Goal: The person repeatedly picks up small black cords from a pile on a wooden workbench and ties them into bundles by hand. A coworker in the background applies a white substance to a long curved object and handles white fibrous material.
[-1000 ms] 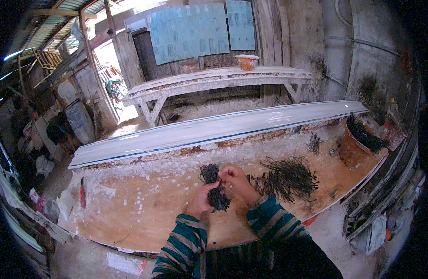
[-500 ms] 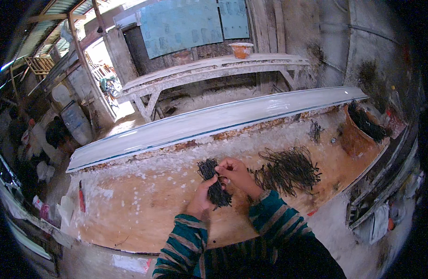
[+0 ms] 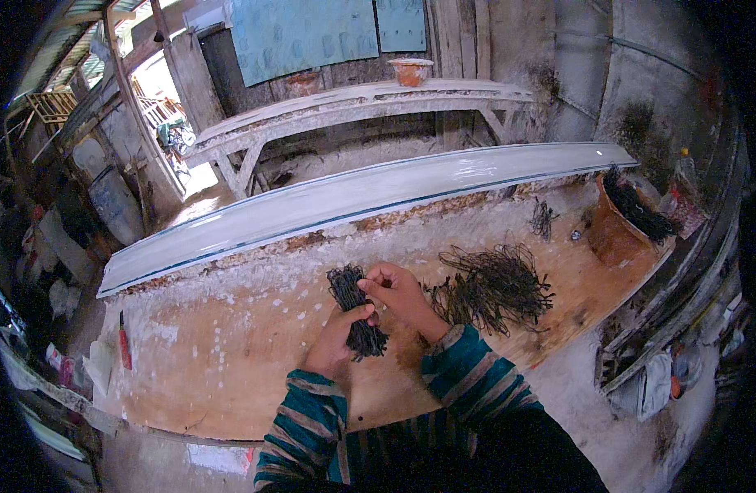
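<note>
A bundle of thin black looped cords (image 3: 363,333) stands nearly upright over the wooden tabletop, gripped around its middle by my left hand (image 3: 332,335). My right hand (image 3: 400,297) is closed in a pinch at the bundle's upper right side, thumb against forefinger. What lies between those fingertips is too small to make out. To the right of my hands, a loose pile of the same black cords (image 3: 501,287) spreads over the wood. A smaller tuft of cords (image 3: 543,220) lies farther back.
A long white panel with a blue edge stripe (image 3: 369,197) lies along the table's far side. An orange-brown container of black cords (image 3: 614,226) rests at the right end. A red-handled knife (image 3: 125,343) lies at left. Behind stands a whitened bench (image 3: 353,107) with an orange pot (image 3: 411,72).
The view has shifted slightly, so the whole scene sits a little farther left and higher. Both hands keep their hold at the bundle, with only slight finger movement.
</note>
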### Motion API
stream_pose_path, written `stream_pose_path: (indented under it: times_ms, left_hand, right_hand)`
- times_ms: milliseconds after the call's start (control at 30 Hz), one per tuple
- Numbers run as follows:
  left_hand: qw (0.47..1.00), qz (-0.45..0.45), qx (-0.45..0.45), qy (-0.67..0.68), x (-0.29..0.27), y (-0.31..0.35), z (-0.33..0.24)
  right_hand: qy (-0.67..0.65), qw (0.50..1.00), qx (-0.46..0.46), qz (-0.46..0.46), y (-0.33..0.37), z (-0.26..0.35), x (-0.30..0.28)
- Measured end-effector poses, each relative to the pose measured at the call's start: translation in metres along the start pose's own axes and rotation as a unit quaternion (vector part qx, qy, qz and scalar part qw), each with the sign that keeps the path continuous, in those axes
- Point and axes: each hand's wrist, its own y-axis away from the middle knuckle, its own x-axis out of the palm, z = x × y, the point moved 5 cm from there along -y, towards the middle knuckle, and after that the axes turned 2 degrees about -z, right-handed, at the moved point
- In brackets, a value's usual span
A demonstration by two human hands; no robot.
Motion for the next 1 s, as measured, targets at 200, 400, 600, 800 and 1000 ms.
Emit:
stream_pose_path:
  times_ms: [200,400,600,800,1000]
  left_hand:
    - [1.000,0.011,-0.016,0.008,-0.010,-0.009,0.008]
    - [1.000,0.011,-0.018,-0.023,-0.007,-0.005,0.004]
    - [1.000,-0.003,-0.017,0.022,-0.005,-0.003,0.004]
    - [0.994,-0.004,-0.053,0.094,-0.016,-0.012,0.013]
    - [0.987,-0.041,-0.007,0.154,-0.020,-0.017,0.008]
  right_hand:
    - [0.136,0.986,-0.095,-0.014,-0.010,-0.006,-0.008]
    - [0.150,0.984,-0.094,-0.026,-0.008,-0.002,-0.009]
    - [0.109,0.990,-0.085,0.001,-0.008,0.000,-0.008]
    - [0.216,0.972,-0.091,-0.005,-0.016,0.008,-0.026]
    - [0.598,0.799,-0.023,-0.049,-0.008,0.003,-0.062]
